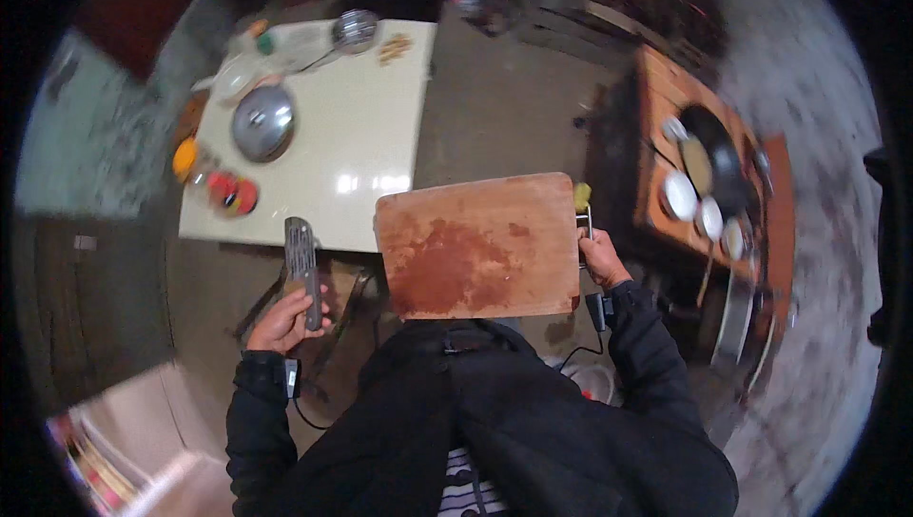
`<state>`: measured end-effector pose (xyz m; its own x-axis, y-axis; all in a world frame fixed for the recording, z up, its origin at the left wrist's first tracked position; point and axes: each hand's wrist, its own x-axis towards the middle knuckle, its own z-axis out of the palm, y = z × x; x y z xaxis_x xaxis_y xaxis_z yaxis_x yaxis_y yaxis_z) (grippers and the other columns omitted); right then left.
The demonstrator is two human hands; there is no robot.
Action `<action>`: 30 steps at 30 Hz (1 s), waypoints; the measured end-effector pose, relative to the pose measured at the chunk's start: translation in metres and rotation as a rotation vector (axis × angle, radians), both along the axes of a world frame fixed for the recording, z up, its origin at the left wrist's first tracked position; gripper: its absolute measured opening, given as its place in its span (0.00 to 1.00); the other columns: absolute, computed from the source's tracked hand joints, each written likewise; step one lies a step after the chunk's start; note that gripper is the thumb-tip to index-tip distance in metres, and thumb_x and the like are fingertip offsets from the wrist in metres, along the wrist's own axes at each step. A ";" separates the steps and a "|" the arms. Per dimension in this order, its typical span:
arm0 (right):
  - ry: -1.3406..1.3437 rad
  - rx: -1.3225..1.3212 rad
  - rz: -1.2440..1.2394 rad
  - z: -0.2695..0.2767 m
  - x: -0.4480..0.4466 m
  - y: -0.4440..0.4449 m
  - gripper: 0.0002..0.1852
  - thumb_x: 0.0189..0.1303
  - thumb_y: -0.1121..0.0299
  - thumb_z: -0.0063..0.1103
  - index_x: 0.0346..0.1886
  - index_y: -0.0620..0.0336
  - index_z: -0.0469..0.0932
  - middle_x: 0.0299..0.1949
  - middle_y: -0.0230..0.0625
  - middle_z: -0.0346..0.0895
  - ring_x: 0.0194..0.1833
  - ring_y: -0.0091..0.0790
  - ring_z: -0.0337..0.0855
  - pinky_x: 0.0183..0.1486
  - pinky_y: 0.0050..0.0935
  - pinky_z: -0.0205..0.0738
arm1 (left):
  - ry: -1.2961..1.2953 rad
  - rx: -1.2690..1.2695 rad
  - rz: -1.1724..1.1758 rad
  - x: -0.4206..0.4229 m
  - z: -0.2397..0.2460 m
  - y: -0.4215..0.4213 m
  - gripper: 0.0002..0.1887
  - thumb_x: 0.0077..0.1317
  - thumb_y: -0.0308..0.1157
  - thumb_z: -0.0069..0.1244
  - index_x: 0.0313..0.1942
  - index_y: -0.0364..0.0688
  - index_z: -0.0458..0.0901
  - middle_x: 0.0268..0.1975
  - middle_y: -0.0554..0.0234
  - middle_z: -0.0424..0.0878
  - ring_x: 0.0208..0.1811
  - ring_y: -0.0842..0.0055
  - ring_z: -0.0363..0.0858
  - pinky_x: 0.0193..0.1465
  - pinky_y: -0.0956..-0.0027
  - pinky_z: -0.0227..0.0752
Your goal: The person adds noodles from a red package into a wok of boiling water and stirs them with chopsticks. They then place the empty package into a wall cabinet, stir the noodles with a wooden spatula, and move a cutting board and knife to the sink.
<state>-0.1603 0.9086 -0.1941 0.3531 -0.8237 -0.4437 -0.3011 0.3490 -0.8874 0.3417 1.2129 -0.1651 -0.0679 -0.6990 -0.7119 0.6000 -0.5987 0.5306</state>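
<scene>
My left hand [287, 319] grips the dark riveted handle of a kitchen tool [301, 260]. Its narrow blade looks slotted or ridged and points away from me, just short of the table's near edge. In my right hand [603, 259] is the metal handle of a wooden cutting board [478, 249]. The board hangs in front of my waist, face up, with a large dark wet patch. Its far left corner overlaps the near corner of the white table [349, 139]. A small yellow-green thing [583, 197] shows beside the board's handle; what it is, I cannot tell.
A lidded metal pan [263, 122], a jar with an orange lid [185, 159], red-labelled containers [234, 194] and a metal strainer [355, 30] stand on the table. Right, a brick stove [653, 153] holds a wok [713, 153] and several white bowls [679, 196]. Behind me sits a bucket [595, 380].
</scene>
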 end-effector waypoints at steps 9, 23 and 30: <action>0.160 -0.183 -0.599 0.058 -0.208 0.204 0.10 0.63 0.72 0.47 0.25 0.59 0.75 0.21 0.23 0.69 0.21 0.18 0.65 0.23 0.23 0.59 | 0.074 -0.098 -0.536 -0.109 0.042 -0.119 0.20 0.70 0.36 0.44 0.59 0.40 0.64 0.40 0.54 0.81 0.35 0.68 0.83 0.33 0.70 0.80; -0.314 -0.259 -1.536 0.077 -0.406 0.377 0.11 0.56 0.79 0.40 0.31 0.62 0.77 0.21 0.23 0.72 0.17 0.15 0.65 0.18 0.17 0.57 | 0.026 -0.107 -1.088 -0.399 0.084 -0.235 0.16 0.70 0.36 0.44 0.54 0.39 0.70 0.38 0.59 0.82 0.33 0.74 0.82 0.31 0.74 0.76; -0.422 -0.454 -1.863 0.100 -0.460 0.362 0.06 0.57 0.69 0.47 0.29 0.55 0.76 0.28 0.28 0.79 0.30 0.28 0.80 0.34 0.28 0.75 | -0.011 -0.082 -1.277 -0.498 0.099 -0.293 0.15 0.70 0.36 0.44 0.53 0.38 0.72 0.38 0.58 0.82 0.32 0.74 0.82 0.31 0.75 0.76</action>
<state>-0.6207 1.2703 -0.0938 -0.9344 -0.2422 -0.2613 0.3295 -0.3080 -0.8925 -0.1566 0.9195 -0.0660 -0.7145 -0.1841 -0.6750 -0.3788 -0.7094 0.5944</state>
